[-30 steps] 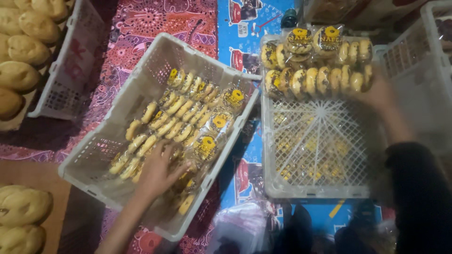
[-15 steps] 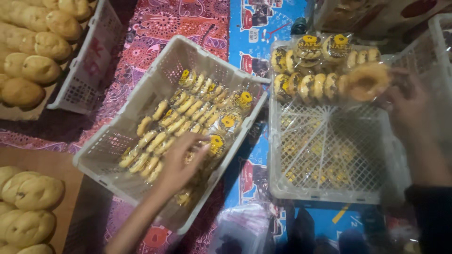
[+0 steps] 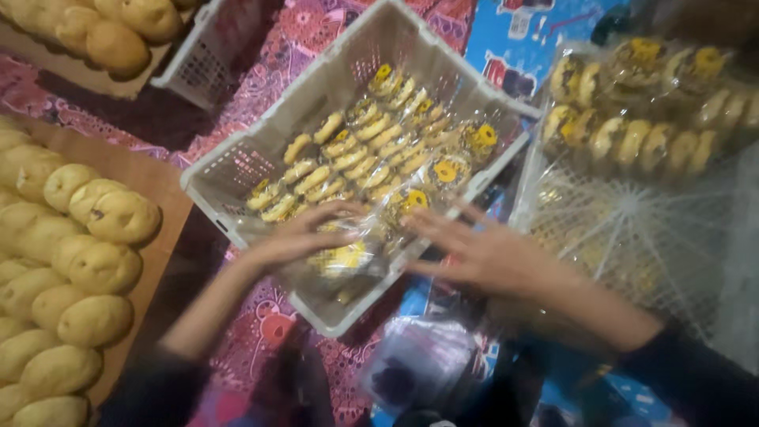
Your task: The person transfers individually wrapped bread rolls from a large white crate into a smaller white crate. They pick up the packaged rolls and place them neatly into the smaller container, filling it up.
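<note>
A patterned cloth (image 3: 261, 63) in red, purple and pink covers the floor through the middle of the view, running from twelve o'clock down to six o'clock. Toward one o'clock a blue printed sheet (image 3: 506, 55) with small pictures lies over it, and more of the blue shows near five o'clock. At nine o'clock a flat brown board (image 3: 150, 178) rests on the cloth, its edge slanting toward seven o'clock. A second brown board (image 3: 47, 49) sits at eleven o'clock. The light is dim and warm, falling from above; the lower edge at six o'clock sinks into dark, blurred shadow.
</note>
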